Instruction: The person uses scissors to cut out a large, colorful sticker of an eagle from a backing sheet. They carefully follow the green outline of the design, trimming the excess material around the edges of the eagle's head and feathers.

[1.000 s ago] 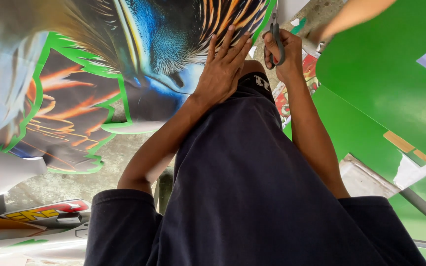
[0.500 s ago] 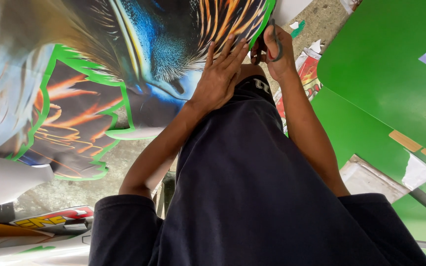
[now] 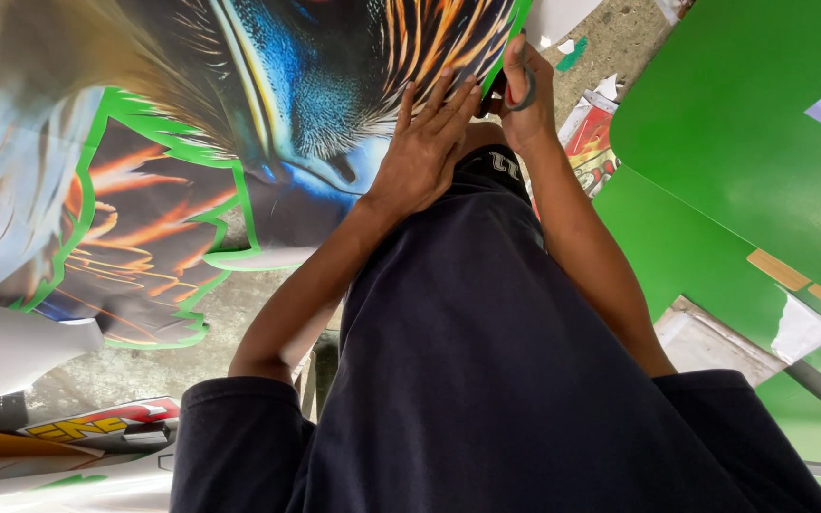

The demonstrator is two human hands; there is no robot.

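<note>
While the large printed sheet (image 3: 268,142) is pinned flat by the spread left hand (image 3: 425,142) so its green edge stays steady, scissors (image 3: 517,87) are gripped in the right hand (image 3: 529,104) at one o'clock, closed through the handles.

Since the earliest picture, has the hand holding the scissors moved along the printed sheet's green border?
Cannot tell. The right hand with the scissors sits at the green border of the printed sheet as before; the small frame shift matches camera motion.
</note>
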